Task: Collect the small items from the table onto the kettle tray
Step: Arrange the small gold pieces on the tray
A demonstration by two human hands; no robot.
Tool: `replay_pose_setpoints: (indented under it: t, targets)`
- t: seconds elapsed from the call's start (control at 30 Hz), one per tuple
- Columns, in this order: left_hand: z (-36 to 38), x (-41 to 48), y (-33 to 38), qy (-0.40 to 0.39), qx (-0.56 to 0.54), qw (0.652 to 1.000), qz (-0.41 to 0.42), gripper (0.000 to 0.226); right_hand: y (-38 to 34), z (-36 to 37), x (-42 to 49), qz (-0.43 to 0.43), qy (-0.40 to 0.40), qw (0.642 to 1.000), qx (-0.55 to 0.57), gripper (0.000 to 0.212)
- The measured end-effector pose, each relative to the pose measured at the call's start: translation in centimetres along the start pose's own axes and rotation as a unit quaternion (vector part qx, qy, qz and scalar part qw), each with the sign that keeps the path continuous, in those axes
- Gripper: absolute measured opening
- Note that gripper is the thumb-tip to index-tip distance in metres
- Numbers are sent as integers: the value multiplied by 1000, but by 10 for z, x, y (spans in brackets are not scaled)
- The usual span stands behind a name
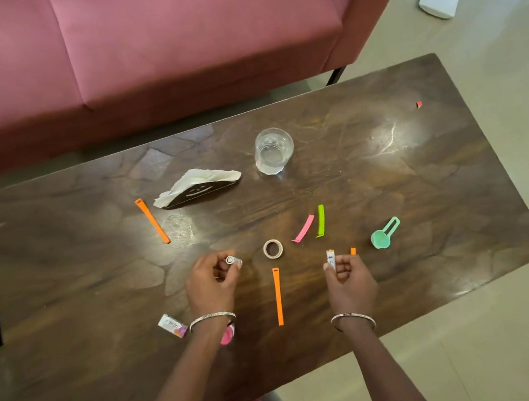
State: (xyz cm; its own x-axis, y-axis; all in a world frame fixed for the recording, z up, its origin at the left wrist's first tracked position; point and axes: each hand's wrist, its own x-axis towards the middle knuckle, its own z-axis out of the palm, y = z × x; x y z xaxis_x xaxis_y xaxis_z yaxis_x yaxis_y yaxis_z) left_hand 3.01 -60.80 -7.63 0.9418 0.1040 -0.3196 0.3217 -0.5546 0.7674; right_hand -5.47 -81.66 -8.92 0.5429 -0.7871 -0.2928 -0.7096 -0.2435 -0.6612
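My left hand (210, 287) pinches a small white cylinder (233, 260), like a battery, above the dark wooden table (425, 174). My right hand (348, 279) grips a similar white battery-like item (331, 258); a short orange tip (353, 251) pokes out behind its fingers. Loose on the table lie a tape ring (273, 249), two orange clips (152, 220) (278, 296), a pink clip (303, 228), a lime clip (320, 221), a green scoop (384, 234), a white wrapped piece (172, 325) and a pink round thing (227, 336) partly under my left wrist. No kettle tray is in view.
A glass (273, 150) and a black napkin holder with white napkins (197, 186) stand at the table's far side. A tiny red bit (419, 104) lies far right. A pink sofa (162, 43) runs behind the table. A white device (438, 0) sits on the floor.
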Motion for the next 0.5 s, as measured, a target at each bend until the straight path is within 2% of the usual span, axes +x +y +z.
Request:
replay_pose_setpoints:
  t: [0.17, 0.3, 0.5]
  targets:
    - [-48, -15, -19, -2, -60, 998, 11, 24, -34, 32, -57, -84, -50, 995, 26, 23]
    - [-96, -30, -41, -1, -101, 995, -19, 26, -60, 57, -114, -144, -97, 984, 49, 22]
    - [-180, -45, -95, 22, -89, 996, -22, 23, -94, 106, -202, -130, -200, 967, 86, 17]
